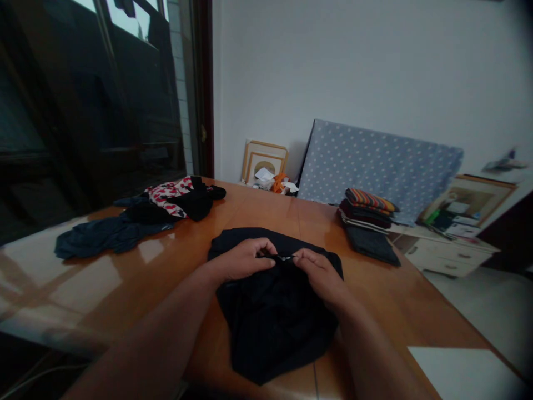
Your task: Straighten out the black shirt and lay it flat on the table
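Note:
A black garment [270, 322] lies spread on the wooden table [137, 272] right in front of me. My left hand [245, 260] and my right hand [321, 276] rest on its upper middle, fingertips almost meeting. Both pinch a small part of the garment there, perhaps a zipper or fastening; it is too dark to tell which.
A heap of loose clothes [141, 219], dark blue, black and red-patterned, lies at the table's left. A stack of folded clothes [366, 222] sits at the right edge. A dotted blue board [375, 164] and picture frames [264, 161] lean on the wall. A white cabinet [441, 253] stands right.

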